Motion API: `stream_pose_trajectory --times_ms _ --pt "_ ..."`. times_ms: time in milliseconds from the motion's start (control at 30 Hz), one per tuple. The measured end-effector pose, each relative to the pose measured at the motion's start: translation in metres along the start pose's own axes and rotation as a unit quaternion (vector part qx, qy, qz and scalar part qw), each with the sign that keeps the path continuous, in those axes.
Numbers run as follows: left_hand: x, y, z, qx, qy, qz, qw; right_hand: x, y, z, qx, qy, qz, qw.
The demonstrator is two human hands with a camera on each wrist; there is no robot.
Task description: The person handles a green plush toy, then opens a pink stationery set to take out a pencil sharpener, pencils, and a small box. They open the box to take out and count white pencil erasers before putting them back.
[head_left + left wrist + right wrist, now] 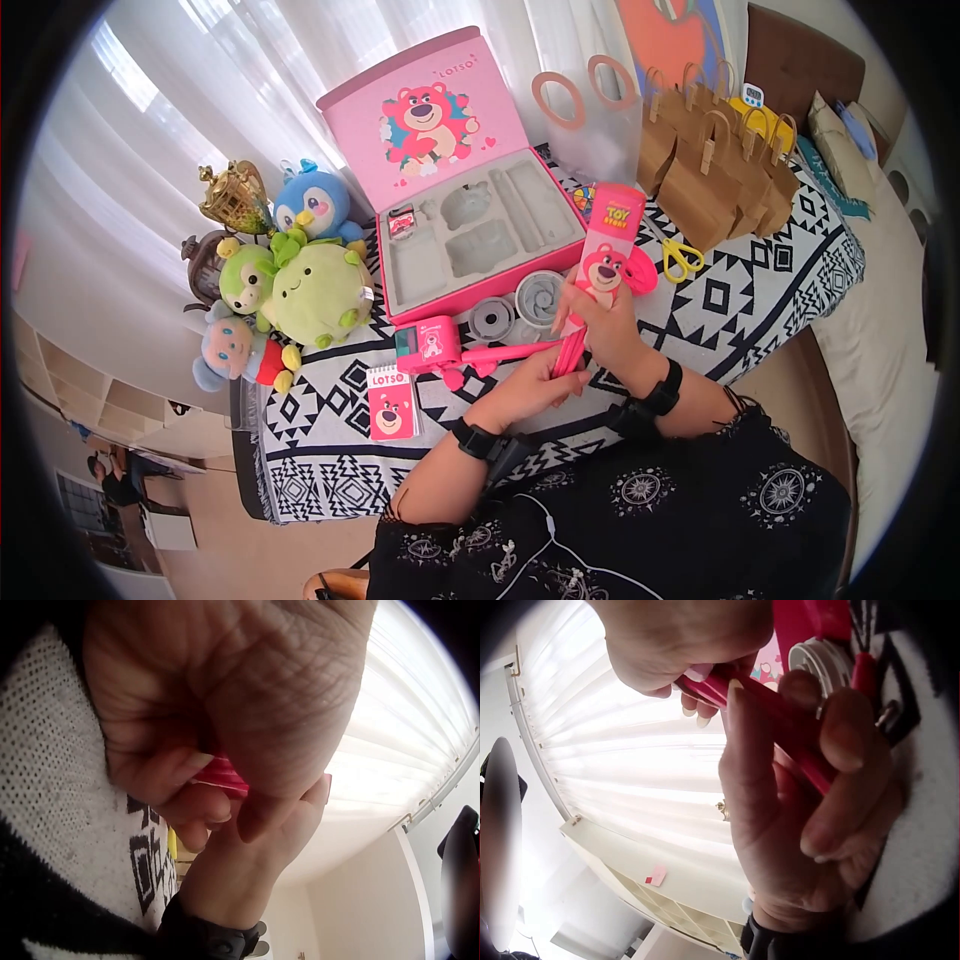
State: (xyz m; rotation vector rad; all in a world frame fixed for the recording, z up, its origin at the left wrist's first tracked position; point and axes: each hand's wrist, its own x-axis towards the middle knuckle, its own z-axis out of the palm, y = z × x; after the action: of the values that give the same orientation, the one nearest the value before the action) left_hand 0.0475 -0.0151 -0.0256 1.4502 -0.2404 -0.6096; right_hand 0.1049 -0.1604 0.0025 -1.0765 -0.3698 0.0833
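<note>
A long pink packet (607, 235) with Toy Story lettering and a bear picture slants between the hands. Curled around its middle is the right hand (608, 325), while the left hand (545, 385) pinches the narrow lower end. In the left wrist view, pink folds (225, 776) show under the left hand (225, 690), with the right hand (240, 855) beyond. The right wrist view has the pink strip (769, 712) running from the right hand (686, 645) to the left hand's (802, 840) curled fingers.
Behind the hands stands an open pink box (480, 300) with a moulded tray. Round grey-white parts (490, 318), a pink device (428, 345) and a notebook (392, 408) lie nearby. Plush toys (320, 290) sit left; yellow scissors (683, 262) and paper bags (710, 190) are right.
</note>
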Motion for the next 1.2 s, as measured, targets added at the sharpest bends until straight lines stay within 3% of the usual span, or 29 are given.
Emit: stream_pose_trajectory --times_ms 233,300,433,500,567,633,667,733,767,833,1200 --pt "0.0 0.003 0.001 0.027 -0.02 0.003 0.999 0.021 -0.022 -0.019 0.031 0.064 -0.084 0.994" --pt "0.0 0.002 0.001 0.022 -0.03 0.007 0.999 0.027 -0.037 -0.029 0.09 0.119 -0.113 0.982" --pt "0.0 0.0 0.001 0.033 -0.04 0.009 0.999 0.038 -0.061 -0.062 0.053 0.173 -0.161 0.97" --pt "0.0 0.0 0.001 0.036 -0.041 0.012 0.998 0.039 -0.069 -0.081 -0.007 0.216 -0.123 0.968" --pt "0.0 0.001 0.002 0.053 -0.029 0.007 0.998 0.04 -0.07 -0.104 -0.051 0.196 -0.102 0.974" --pt "0.0 0.001 0.001 0.053 -0.032 0.009 0.998 0.041 -0.066 -0.124 -0.17 0.166 -0.002 0.971" --pt "0.0 0.001 0.001 0.053 -0.035 0.01 0.998 0.04 -0.061 -0.132 -0.17 0.167 -0.002 0.971" --pt "0.0 0.001 0.001 0.054 -0.033 0.007 0.998 0.041 -0.051 -0.145 -0.348 0.16 0.025 0.923" --pt "0.0 0.001 0.001 0.056 -0.03 0.004 0.998 0.04 -0.047 -0.149 -0.348 0.16 0.025 0.924" --pt "0.001 -0.001 0.0 0.052 -0.032 0.004 0.998 0.038 -0.041 -0.153 -0.518 0.15 0.011 0.842" --pt "0.001 0.001 0.002 0.048 -0.032 0.011 0.998 0.036 -0.025 -0.166 -0.512 0.144 0.04 0.846"
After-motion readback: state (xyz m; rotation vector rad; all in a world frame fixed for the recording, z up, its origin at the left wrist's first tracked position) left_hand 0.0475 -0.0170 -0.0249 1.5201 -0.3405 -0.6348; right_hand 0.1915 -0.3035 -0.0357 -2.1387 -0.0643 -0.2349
